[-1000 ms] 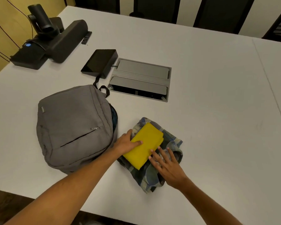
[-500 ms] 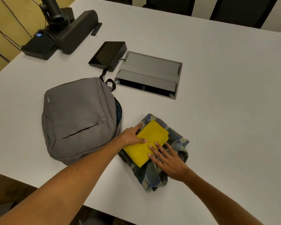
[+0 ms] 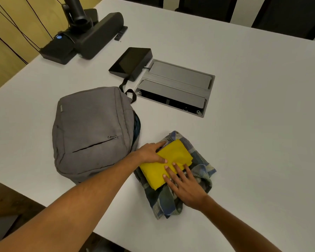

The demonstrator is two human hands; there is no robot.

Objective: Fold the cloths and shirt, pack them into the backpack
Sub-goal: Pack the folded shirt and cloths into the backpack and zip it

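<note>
Pressing flat-fingered, the right hand (image 3: 186, 188) covered part of the plaid shirt (image 3: 204, 170); the left hand (image 3: 150, 152), fingers straight, lay on the yellow cloth (image 3: 173, 159) atop it, unmoved since earlier. Beside them, the grey backpack (image 3: 91, 130) hid its contents.

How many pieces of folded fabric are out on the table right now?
2: a yellow cloth under both hands, lying on top of a plaid shirt beside the grey backpack. More may sit hidden inside the backpack.
</note>
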